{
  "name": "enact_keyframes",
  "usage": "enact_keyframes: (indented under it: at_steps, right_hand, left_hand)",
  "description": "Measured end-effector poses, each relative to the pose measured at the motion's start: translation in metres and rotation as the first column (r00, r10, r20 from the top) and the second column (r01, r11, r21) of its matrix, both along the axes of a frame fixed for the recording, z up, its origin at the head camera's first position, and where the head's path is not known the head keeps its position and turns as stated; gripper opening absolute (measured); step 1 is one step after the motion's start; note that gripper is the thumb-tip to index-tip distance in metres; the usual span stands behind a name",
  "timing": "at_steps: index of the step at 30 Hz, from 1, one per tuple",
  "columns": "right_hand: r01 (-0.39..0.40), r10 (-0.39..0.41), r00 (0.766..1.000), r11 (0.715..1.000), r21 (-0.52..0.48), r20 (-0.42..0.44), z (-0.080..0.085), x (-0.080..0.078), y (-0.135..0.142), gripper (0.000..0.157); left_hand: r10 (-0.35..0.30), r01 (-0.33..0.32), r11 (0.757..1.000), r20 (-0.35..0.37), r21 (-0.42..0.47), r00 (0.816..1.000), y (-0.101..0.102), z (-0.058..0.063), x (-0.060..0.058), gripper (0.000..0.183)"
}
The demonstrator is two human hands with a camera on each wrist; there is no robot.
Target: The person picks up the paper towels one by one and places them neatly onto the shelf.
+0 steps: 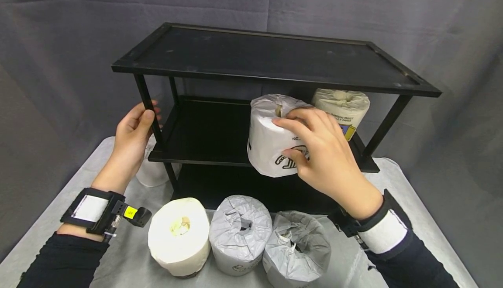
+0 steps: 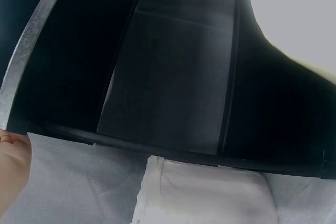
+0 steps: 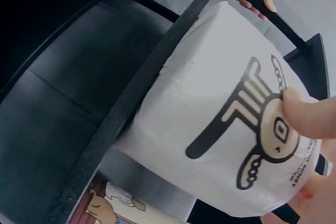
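Right hand (image 1: 324, 150) grips roll (image 1: 266, 146) at shelf edge (image 1: 204, 161) — room leftward.

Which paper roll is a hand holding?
The printed white roll at the front edge of the middle shelf: only this one is gripped, by the right hand.

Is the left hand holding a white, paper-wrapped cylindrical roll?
No, the left hand grips the slim, straight black post at the front left corner of the black rectangular shelf unit.
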State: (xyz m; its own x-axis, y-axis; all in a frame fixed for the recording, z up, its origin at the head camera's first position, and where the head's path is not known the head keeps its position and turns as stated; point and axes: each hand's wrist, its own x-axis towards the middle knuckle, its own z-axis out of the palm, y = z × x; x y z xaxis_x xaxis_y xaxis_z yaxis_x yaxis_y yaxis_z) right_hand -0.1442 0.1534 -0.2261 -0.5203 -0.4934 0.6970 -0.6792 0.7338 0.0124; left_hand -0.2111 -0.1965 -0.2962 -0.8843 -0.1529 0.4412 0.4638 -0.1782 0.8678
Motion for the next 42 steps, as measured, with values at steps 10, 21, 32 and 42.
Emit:
enact_keyframes:
  at_steps: [10, 21, 32, 42]
  right_hand:
    - [0.039, -0.040, 0.999, 0.998, -0.040, -0.032, -0.001, -0.007, -0.007, 0.051]
    - [0.166, -0.165, 0.983, 0.986, 0.007, -0.084, -0.005, -0.015, -0.009, 0.050]
    - [0.224, -0.217, 0.972, 0.971, 0.078, -0.085, 0.002, -0.014, -0.017, 0.046]
    - [0.240, -0.238, 0.971, 0.967, 0.084, -0.038, 0.005, -0.022, -0.023, 0.041]
  left_hand:
    - [-0.009, 0.009, 1.000, -0.003, 0.006, 1.000, -0.002, -0.002, 0.000, 0.022]
    - [-0.006, 0.006, 1.000, -0.009, 0.002, 1.000, -0.002, -0.002, 0.000, 0.022]
    - [0.009, -0.009, 1.000, -0.024, 0.012, 1.000, -0.003, -0.003, -0.001, 0.022]
    - [0.007, -0.007, 1.000, -0.004, 0.006, 1.000, -0.003, -0.002, 0.000, 0.023]
